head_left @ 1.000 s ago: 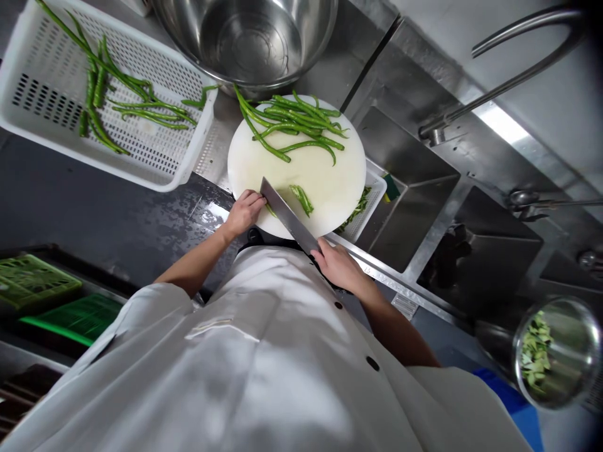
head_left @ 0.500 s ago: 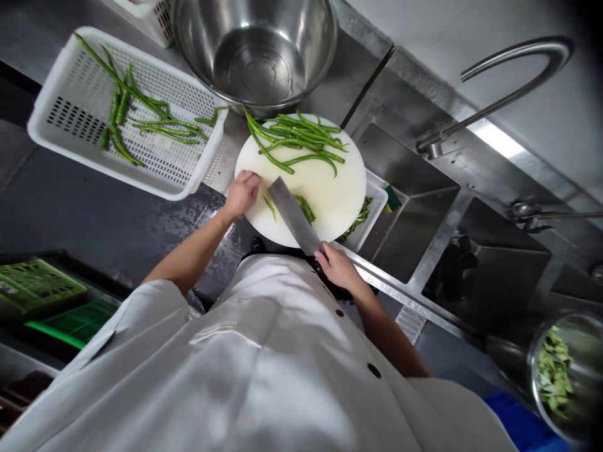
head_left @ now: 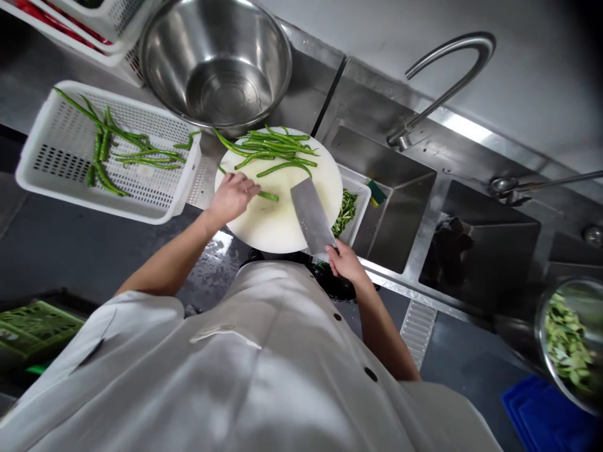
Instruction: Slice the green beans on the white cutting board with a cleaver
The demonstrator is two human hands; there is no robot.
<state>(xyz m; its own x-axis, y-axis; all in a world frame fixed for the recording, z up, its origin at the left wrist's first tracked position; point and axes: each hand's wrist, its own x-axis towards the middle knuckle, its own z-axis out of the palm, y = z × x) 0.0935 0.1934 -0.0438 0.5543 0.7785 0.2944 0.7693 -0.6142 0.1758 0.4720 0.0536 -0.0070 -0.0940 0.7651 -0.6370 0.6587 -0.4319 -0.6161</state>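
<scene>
My left hand [head_left: 233, 199] is closed over a long green chili pepper [head_left: 268, 196] above the left side of the round white cutting board [head_left: 277, 235]. One end of that pepper sticks out past my fingers to the right. My right hand [head_left: 347, 260] grips the handle of a cleaver [head_left: 311, 213], whose broad blade lies over the board's right part. Across the back of the board sits a pile of whole green chili peppers [head_left: 276, 143]. Cut green pieces [head_left: 346, 210] fill a white basket [head_left: 363, 210] beside the board's right edge.
A white perforated basket [head_left: 35, 135] with several whole peppers stands left. Behind the board is a large steel bowl [head_left: 221, 81]. To the right are a sink [head_left: 400, 207] with a sponge [head_left: 376, 193] and a faucet [head_left: 452, 81]. Another bowl [head_left: 541, 326] holds pale green pieces.
My left hand has taken hold of a chili pepper. The cleaver has shifted right across the board, and the cut pieces are gone from the board's front. The whole view has shifted.
</scene>
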